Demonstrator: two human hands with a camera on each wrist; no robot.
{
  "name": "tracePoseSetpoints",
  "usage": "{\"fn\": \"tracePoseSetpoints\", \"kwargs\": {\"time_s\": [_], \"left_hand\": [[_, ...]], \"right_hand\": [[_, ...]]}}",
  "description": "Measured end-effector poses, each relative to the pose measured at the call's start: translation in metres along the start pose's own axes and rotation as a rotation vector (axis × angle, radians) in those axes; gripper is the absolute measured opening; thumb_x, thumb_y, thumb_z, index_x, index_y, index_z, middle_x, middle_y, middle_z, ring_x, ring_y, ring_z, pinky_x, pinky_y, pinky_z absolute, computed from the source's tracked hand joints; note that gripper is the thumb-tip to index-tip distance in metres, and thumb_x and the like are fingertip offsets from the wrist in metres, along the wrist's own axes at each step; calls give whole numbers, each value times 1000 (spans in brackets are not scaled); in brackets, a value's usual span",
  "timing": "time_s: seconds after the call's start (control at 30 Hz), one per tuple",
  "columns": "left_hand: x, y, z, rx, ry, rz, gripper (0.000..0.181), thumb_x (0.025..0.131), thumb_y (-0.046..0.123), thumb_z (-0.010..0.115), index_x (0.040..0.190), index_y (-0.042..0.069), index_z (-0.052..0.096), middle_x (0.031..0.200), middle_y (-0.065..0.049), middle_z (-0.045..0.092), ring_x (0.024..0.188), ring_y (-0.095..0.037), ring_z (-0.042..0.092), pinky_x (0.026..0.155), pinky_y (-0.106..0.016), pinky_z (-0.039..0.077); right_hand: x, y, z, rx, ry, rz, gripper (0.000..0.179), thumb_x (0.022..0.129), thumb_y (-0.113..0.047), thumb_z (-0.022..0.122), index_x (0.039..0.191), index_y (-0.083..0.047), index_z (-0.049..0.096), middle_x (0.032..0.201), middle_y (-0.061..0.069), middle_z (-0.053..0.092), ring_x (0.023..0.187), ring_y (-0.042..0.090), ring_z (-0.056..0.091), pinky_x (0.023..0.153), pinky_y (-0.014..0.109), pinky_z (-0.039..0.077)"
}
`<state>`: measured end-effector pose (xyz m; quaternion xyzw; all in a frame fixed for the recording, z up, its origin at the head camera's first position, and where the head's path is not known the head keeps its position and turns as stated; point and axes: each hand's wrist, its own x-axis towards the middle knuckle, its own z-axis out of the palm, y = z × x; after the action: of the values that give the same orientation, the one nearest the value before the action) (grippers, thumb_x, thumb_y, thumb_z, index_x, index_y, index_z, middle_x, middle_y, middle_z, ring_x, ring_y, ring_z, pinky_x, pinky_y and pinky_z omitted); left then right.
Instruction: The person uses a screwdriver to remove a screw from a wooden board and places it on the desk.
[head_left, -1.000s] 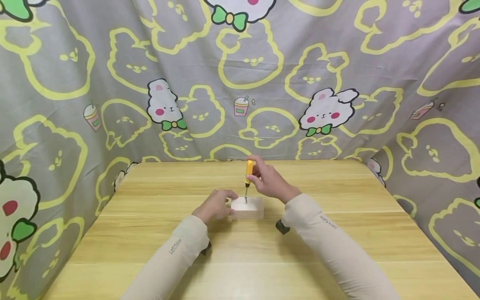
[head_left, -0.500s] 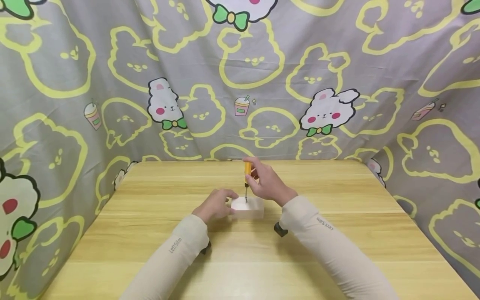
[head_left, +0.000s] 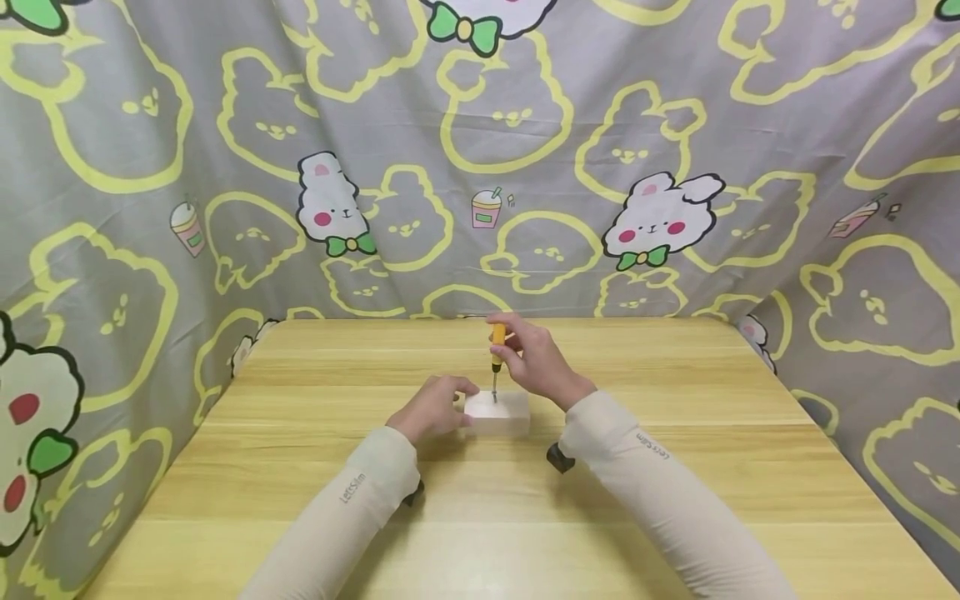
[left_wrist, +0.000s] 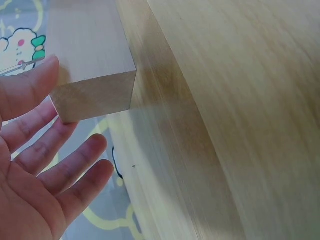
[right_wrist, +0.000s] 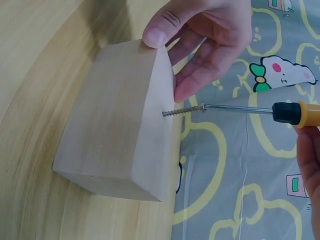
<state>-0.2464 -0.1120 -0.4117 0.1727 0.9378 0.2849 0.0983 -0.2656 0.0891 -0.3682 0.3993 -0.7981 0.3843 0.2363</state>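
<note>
A pale wooden block [head_left: 510,423] lies on the table in front of me. From its top face stands a screw [right_wrist: 184,111], only its tip end in the wood and most of its thread showing. The screwdriver [head_left: 498,335], with a yellow handle and black collar, is upright, its shaft tip at the screw head. My right hand [head_left: 543,364] holds the handle between thumb and fingers. My left hand [head_left: 432,407] grips the block's left end, thumb on one side and fingertips on the other; in the left wrist view the lower fingers spread away from the block [left_wrist: 95,97].
The wood-grain table [head_left: 480,533] extends around the block. A grey curtain [head_left: 420,125] with yellow outlines and white cartoon animals hangs behind and at both sides. A black device [head_left: 560,457] sits under the right wrist.
My right fingers have shifted round the screwdriver handle, and the handle's tilt has changed slightly. The left hand stays on the block. The head view has moved a little.
</note>
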Motion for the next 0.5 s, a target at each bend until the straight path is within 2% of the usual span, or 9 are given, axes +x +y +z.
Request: {"fn": "tracePoseSetpoints", "kwargs": {"time_s": [0.13,0.27,0.37,0.5], "left_hand": [[0,-1,0,-1,0,16,46,80,14,81,123,9,65,129,-8,61,113,-32,59,95,-46,49],[-2,0,1,-6,-4,20,45,81,14,80,124,8,65,130,-9,61,112,-33,60,94,-45,50],[-3,2,0,-15,-8,16,45,82,14,79,124,8,65,131,-9,60,111,-32,61,94,-45,50],[-4,3,-1,-24,-11,8,46,82,13,79,125,8,64,132,-10,59,111,-32,61,94,-45,50]], "right_hand": [[-2,2,0,6,15,5,43,86,-2,72,125,-4,53,90,11,63,71,19,69,64,26,58],[-5,3,4,-1,71,-2,49,82,-4,77,126,-4,56,87,9,59,68,16,67,63,25,57],[-6,4,6,1,103,-13,50,82,-2,77,127,-4,55,90,10,60,68,16,66,64,24,57],[-5,4,6,14,105,-24,53,84,2,73,132,-4,53,97,15,63,71,18,69,64,23,57]]}}
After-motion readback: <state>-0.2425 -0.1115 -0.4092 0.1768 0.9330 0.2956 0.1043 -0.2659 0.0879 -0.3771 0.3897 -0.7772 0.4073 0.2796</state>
